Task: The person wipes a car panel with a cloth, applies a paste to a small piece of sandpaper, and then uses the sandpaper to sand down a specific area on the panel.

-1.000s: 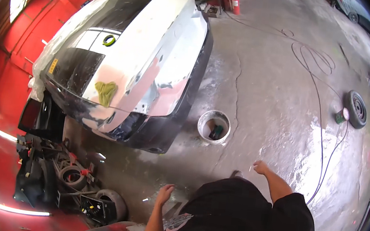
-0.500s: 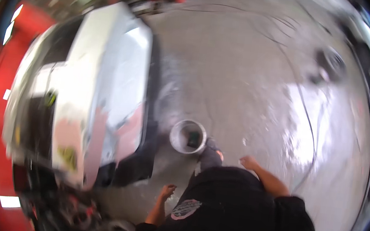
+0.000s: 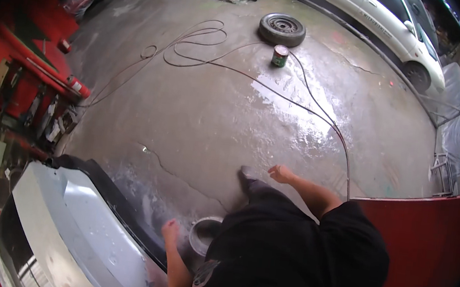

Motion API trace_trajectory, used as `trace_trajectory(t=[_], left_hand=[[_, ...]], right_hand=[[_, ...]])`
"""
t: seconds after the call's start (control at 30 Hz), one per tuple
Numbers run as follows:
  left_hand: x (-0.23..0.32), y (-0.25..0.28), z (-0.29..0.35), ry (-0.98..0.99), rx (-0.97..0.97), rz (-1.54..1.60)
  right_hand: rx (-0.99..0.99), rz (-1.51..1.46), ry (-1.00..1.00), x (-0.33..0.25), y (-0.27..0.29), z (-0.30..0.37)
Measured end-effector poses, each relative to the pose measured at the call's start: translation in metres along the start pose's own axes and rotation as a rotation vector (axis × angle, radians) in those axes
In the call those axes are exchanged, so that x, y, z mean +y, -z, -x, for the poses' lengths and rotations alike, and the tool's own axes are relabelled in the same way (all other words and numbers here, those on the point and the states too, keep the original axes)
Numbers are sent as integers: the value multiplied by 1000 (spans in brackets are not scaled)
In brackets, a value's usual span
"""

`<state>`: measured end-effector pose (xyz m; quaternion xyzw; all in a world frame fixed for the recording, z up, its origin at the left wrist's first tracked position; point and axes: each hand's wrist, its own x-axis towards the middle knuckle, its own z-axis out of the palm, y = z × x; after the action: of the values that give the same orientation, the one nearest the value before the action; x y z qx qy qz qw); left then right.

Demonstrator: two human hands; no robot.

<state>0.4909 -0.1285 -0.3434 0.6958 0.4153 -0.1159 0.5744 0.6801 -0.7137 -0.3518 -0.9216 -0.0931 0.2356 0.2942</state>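
My view has swung right across the concrete floor (image 3: 227, 115); the unpainted car rear (image 3: 97, 242) sits left of the bucket (image 3: 192, 241). Left hand (image 3: 171, 229): just beside it, closure unclear. Right hand (image 3: 280, 173): farther right, empty, fingers loosely parted.

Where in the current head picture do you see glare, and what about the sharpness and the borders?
Head view: white glare on the floor, below and right of the green can; the left hand looks slightly soft, near the bucket, whose inside is dim; straight edges bow, and the corners fall to black.
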Motion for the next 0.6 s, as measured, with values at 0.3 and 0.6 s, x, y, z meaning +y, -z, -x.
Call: trace_trajectory(t=[0.3,0.6], left_hand=[[0,-49,-44,-12,-154,97],[45,-139,-34,105,14,-87]], right_hand=[[-376,-68,-130,21,1,-138],[-353,-113,-162,3,121,-378]])
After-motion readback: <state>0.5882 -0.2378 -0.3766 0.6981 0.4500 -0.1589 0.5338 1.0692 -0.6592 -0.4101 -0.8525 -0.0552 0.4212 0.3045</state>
